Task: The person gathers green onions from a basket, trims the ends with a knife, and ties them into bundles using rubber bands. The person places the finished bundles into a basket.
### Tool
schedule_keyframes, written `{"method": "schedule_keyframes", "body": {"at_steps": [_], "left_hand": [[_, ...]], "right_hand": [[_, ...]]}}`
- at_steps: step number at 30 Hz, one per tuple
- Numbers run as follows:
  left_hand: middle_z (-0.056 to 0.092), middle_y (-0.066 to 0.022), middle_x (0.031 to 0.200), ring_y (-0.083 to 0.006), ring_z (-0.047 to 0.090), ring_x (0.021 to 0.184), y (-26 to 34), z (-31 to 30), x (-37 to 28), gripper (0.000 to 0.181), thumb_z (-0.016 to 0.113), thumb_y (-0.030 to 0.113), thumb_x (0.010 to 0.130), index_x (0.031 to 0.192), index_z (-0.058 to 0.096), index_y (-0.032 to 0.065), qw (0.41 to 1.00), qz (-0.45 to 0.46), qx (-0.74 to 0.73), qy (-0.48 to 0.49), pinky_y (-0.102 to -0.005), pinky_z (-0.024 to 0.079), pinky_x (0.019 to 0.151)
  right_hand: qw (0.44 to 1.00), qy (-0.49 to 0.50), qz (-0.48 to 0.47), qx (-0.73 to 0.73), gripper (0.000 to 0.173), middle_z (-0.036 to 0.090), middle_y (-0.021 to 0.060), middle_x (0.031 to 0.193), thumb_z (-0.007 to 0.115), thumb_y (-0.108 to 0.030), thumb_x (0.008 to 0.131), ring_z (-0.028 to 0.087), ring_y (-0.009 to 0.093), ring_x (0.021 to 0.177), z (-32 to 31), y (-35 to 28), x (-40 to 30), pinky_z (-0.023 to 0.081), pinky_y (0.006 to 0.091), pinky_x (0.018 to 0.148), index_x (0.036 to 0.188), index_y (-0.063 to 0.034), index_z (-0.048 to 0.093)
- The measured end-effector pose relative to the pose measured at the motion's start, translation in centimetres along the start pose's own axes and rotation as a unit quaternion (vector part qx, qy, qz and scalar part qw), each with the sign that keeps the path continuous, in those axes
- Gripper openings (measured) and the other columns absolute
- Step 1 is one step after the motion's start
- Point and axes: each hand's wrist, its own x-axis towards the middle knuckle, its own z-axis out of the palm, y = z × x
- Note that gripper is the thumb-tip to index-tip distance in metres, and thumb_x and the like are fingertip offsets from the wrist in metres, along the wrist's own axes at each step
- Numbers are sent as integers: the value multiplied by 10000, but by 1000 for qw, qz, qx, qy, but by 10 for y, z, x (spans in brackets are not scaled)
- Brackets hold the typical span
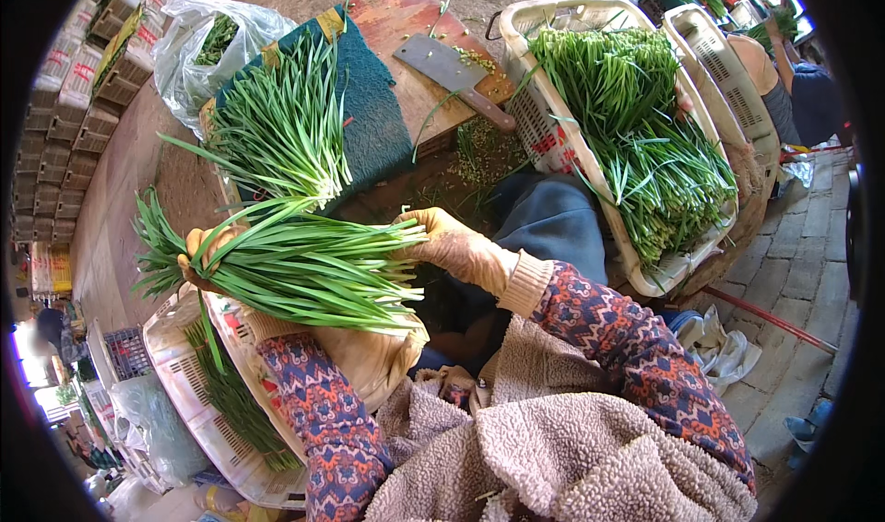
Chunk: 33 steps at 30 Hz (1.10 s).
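Observation:
A large bunch of garlic chives [311,269] lies sideways across my left hand [207,252], whose gloved fingers curl around its leafy end. At the pale cut ends my right hand [432,242], in a stained tan glove, pinches the stems at the bunch's upper edge. Beyond the bunch, a loose pile of chives [283,114] rests on a dark green cloth [377,117] over a wooden board. A cleaver [449,69] with a wooden handle lies on the bare wood to the right of the cloth, among small plant scraps.
A white plastic crate [588,134] packed with cut chives stands at the right. Another crate [235,411] with chives is at the lower left. A clear plastic bag [187,58] holding greens stands beyond the board. Stacked crates [76,121] line the far left; another person [795,86] is at upper right.

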Motion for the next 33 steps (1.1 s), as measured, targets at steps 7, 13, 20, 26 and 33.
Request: {"method": "schedule_keyframes", "body": {"at_steps": [7, 13, 20, 26, 33], "left_hand": [[472, 26, 640, -70, 430, 602, -7, 11, -1, 244, 585, 265, 931, 775, 473, 114, 999, 5, -26, 43, -230, 393, 557], [453, 46, 646, -82, 423, 633, -20, 20, 4, 259, 586, 255, 922, 746, 436, 139, 993, 4, 51, 105, -265, 393, 651], [480, 69, 642, -80, 438, 646, -3, 12, -4, 249, 591, 288, 908, 732, 458, 173, 996, 41, 14, 78, -275, 397, 676], [486, 40, 631, -81, 449, 624, -2, -6, -10, 248, 585, 292, 919, 745, 488, 144, 998, 31, -15, 53, -265, 408, 586], [488, 31, 627, -88, 468, 616, 12, 1, -7, 250, 584, 296, 923, 752, 484, 144, 999, 16, 27, 12, -265, 425, 589]], "right_hand": [[916, 51, -108, -383, 234, 691, 164, 879, 695, -134, 768, 669, 262, 788, -10, -10, 0, 516, 342, 736, 965, -13, 660], [791, 108, -226, -558, 259, 632, 173, 874, 698, -204, 745, 629, 360, 852, -31, 0, 8, 510, 417, 759, 956, -62, 650], [712, 174, -143, -665, 142, 621, 167, 703, 617, -193, 792, 623, 371, 688, -123, 28, -3, 504, 457, 624, 752, -57, 620], [684, 87, -5, -725, 178, 662, 142, 728, 646, -236, 777, 652, 335, 716, -140, 8, -26, 529, 410, 650, 806, -64, 676], [960, 78, -99, -251, 381, 678, 80, 862, 696, -314, 851, 603, 121, 824, -28, -27, -14, 493, 273, 773, 998, 35, 659]]}}
